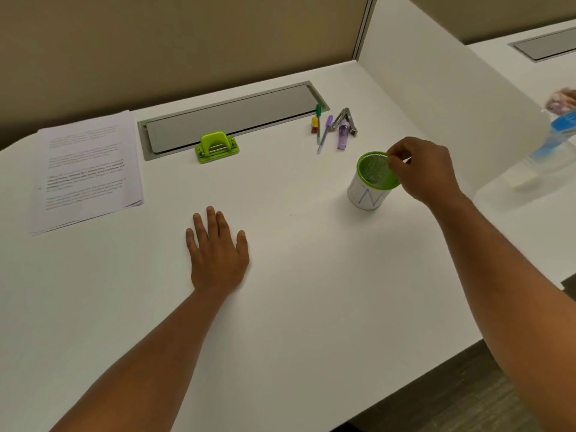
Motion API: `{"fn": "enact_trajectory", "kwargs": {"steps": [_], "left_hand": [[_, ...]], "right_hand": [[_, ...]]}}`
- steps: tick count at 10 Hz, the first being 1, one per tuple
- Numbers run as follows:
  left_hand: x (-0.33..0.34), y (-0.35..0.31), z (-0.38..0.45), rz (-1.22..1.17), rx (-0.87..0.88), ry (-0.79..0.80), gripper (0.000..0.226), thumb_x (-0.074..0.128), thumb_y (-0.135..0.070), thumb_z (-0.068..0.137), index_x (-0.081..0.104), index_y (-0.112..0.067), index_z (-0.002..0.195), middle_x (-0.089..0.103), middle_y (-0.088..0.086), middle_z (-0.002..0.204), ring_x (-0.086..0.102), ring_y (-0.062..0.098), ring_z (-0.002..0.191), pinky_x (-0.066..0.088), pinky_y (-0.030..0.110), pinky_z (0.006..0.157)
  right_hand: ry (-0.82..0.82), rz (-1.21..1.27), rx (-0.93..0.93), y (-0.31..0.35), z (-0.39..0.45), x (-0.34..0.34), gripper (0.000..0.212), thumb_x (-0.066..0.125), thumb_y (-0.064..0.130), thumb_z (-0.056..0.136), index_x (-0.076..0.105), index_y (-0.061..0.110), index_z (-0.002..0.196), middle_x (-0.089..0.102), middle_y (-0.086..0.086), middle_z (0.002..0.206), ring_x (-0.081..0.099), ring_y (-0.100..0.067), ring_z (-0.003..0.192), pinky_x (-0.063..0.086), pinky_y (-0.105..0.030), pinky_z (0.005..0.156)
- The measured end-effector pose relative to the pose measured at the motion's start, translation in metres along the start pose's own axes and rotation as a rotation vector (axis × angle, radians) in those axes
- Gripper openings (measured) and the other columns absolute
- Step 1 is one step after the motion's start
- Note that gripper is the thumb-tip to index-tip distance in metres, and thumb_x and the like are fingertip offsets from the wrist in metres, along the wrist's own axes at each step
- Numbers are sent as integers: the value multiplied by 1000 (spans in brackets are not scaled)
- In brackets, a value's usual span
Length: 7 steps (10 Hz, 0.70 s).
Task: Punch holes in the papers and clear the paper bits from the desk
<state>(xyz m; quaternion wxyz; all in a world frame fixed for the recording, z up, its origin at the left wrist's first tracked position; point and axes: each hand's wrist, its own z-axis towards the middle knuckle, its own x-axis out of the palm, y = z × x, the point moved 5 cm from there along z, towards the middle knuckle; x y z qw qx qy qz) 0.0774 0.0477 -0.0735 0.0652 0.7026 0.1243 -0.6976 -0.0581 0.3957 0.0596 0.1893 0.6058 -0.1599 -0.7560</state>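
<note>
A stack of printed papers (88, 169) lies at the desk's left. The green hole punch (216, 147) stands at the back, beside the grey cable tray. A green mesh cup (372, 180) wrapped in white paper stands right of centre. My right hand (420, 169) hovers over its rim with fingertips pinched together; whether a paper bit is between them is too small to tell. My left hand (216, 254) rests flat on the white desk (296, 275), fingers straight. One tiny dark speck (290, 215) lies on the desk.
Pens, a small yellow and red block and a metal stapler (344, 120) lie at the back right. A white divider panel (436, 104) stands on the right, with a clear bottle with a blue label (548, 145) behind it. The desk's front edge runs at lower right.
</note>
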Motion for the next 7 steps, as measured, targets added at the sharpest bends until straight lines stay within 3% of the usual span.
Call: {"fn": "enact_trajectory", "kwargs": {"steps": [2,3,5,6,7], "left_hand": [[3,1,2,-6,-10,7,71,16,-47,98,22,-4,154,13,13,164,10,36,151,9,52,122],[5,1,2,-2,-10,20,67,19,-45,101,21,-4,154,12,13,164,8,35,152,9,52,122],[5,1,1,-8,-14,23,67,25,-45,102,19,-6,155,10,12,165,5,34,152,8,51,122],[4,0,2,-19,-3,-9,66,24,-45,102,22,-5,154,13,13,164,8,35,152,10,52,122],[8,3,3,-23,-21,-24,70,18,-47,99,23,-4,154,14,13,164,10,36,151,10,52,122]], "right_hand": [[-64,-92,117,-19,-4,16,30,60,26,89,66,14,116,64,-11,109,62,-27,96,43,-33,84],[-47,-84,125,-16,-5,23,31,60,18,88,67,12,118,64,-12,109,61,-29,99,43,-34,84],[5,-85,100,2,-8,34,34,58,9,85,68,13,116,60,-14,109,59,-31,97,45,-34,81],[-149,-28,46,20,-15,19,29,59,16,87,67,13,114,60,-10,109,62,-28,88,42,-27,77],[-203,54,-90,53,-34,31,22,56,14,87,71,13,102,63,-11,100,61,-29,86,44,-31,75]]}}
